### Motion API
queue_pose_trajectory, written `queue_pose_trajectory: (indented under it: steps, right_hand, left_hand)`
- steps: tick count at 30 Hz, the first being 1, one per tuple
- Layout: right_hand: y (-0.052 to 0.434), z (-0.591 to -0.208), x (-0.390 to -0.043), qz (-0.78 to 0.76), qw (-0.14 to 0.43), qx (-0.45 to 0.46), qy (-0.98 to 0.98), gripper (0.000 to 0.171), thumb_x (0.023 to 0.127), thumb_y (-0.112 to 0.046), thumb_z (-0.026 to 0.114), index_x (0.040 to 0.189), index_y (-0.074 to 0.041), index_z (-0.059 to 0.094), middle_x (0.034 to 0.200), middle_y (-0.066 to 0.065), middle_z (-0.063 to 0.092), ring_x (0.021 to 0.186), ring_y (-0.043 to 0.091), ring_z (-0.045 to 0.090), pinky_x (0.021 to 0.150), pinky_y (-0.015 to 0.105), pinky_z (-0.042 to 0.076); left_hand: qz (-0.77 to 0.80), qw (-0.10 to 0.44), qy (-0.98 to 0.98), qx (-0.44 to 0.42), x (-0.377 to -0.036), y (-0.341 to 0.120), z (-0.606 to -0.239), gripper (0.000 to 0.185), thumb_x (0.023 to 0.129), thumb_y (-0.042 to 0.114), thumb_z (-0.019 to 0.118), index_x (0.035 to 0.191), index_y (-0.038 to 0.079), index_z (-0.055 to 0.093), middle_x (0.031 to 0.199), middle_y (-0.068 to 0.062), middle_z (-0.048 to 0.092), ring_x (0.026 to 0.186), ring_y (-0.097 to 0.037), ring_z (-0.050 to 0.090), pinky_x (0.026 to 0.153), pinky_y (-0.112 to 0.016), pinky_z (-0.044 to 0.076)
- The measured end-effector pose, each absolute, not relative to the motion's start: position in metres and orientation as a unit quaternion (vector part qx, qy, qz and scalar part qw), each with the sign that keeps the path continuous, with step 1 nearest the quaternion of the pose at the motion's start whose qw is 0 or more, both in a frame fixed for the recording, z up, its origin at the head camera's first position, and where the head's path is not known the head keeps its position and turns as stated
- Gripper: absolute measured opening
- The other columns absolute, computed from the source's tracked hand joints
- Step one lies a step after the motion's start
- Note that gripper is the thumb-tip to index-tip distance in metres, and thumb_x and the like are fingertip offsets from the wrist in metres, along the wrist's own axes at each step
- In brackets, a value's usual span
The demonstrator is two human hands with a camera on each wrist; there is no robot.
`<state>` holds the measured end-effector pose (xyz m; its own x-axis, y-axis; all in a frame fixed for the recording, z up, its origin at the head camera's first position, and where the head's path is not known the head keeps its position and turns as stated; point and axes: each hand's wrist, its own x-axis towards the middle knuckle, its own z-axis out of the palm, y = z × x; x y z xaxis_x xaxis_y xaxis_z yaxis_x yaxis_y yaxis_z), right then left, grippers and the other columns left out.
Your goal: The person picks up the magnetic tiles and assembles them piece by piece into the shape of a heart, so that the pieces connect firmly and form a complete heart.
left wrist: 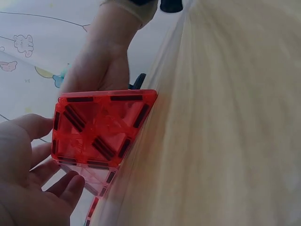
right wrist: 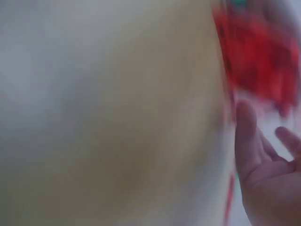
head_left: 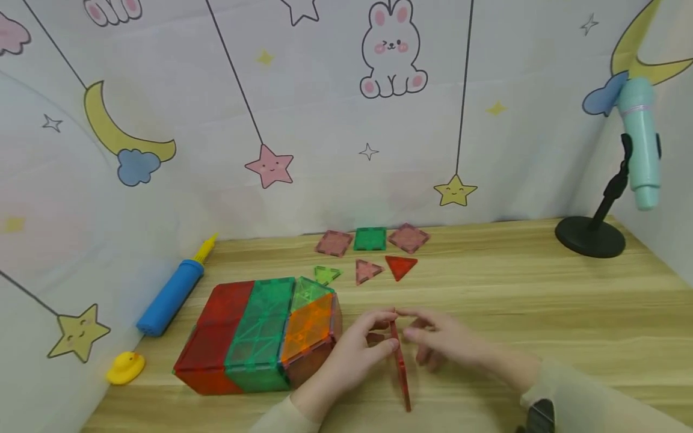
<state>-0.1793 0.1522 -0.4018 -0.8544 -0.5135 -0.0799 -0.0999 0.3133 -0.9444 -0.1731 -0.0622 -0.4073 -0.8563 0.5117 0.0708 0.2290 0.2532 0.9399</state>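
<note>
My two pale sleeves (head_left: 582,394) come in from the bottom edge, closest to the camera, the right one with a dark band (head_left: 541,415) at the wrist, and lead to my two hands. My left hand (head_left: 354,352) has its fingers bent, thumb and fingertips gripping the upper edge of one red panel (left wrist: 101,127), a thin translucent tile standing on edge on the worktop (head_left: 541,313). I likely hold it there because so thin a piece would tip over by itself. My right hand (head_left: 444,337) is loosely open across from it, grasping nothing, forefinger reaching to the panel's far top corner; I cannot tell whether it touches.

Just left of my hands stands one box (head_left: 260,331) of red, green, light green and orange tiles, probably kept near for easy reach. Beyond lie six loose tiles (head_left: 409,238), seemingly laid flat so each shape shows: two pink squares (head_left: 334,243) and one green square (head_left: 370,239) behind three triangles (head_left: 400,267), light green, pink and red. Farther left are one blue pump (head_left: 170,297) and one yellow duck (head_left: 126,368); at far right, one mint microphone (head_left: 642,150) on a black stand (head_left: 590,236). A cartoon backdrop (head_left: 325,120) hangs behind.
</note>
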Motion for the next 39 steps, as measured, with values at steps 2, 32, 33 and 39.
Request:
queue_pose_trajectory:
  steps: [2,32,33,39]
  right_hand:
    - [0.160,-0.398,-0.203,-0.448,0.112,-0.220,0.859,0.049,0.096,-0.025,0.053,0.140,-0.004,0.042,0.115,0.020,0.056,0.086,0.030,0.063,0.070,0.045,0.052]
    - [0.132,-0.400,-0.282,-0.180,0.035,-0.341,0.922,0.032,0.092,0.002,0.046,0.113,-0.008,0.068,0.106,0.007,0.059,0.102,0.026,0.054,0.091,0.043,0.042]
    - [0.133,-0.400,-0.282,-0.183,0.033,-0.337,0.923,0.031,0.091,0.002,0.046,0.110,-0.008,0.068,0.105,0.006,0.059,0.101,0.026,0.055,0.091,0.043,0.043]
    - [0.142,-0.400,-0.282,-0.177,0.011,-0.350,0.920,0.018,0.088,-0.002,0.056,0.096,-0.011,0.069,0.098,0.002,0.061,0.095,0.022,0.057,0.087,0.041,0.045]
  left_hand:
    - [0.562,0.126,0.781,0.241,-0.174,-0.062,-0.406,0.037,0.093,0.020,0.060,0.129,0.012,0.053,0.136,-0.001,0.047,0.118,-0.020,0.046,0.095,-0.038,0.041]
    - [0.596,0.154,0.749,0.244,-0.174,-0.062,-0.413,0.038,0.091,0.012,0.062,0.128,0.009,0.055,0.138,-0.004,0.047,0.116,-0.019,0.050,0.093,-0.032,0.044]
    - [0.597,0.154,0.749,0.243,-0.174,-0.062,-0.413,0.038,0.091,0.012,0.062,0.128,0.009,0.055,0.138,-0.004,0.047,0.115,-0.019,0.050,0.093,-0.032,0.044]
    - [0.597,0.155,0.747,0.246,-0.174,-0.063,-0.413,0.038,0.091,0.011,0.062,0.128,0.009,0.055,0.139,-0.003,0.046,0.115,-0.018,0.050,0.093,-0.031,0.044]
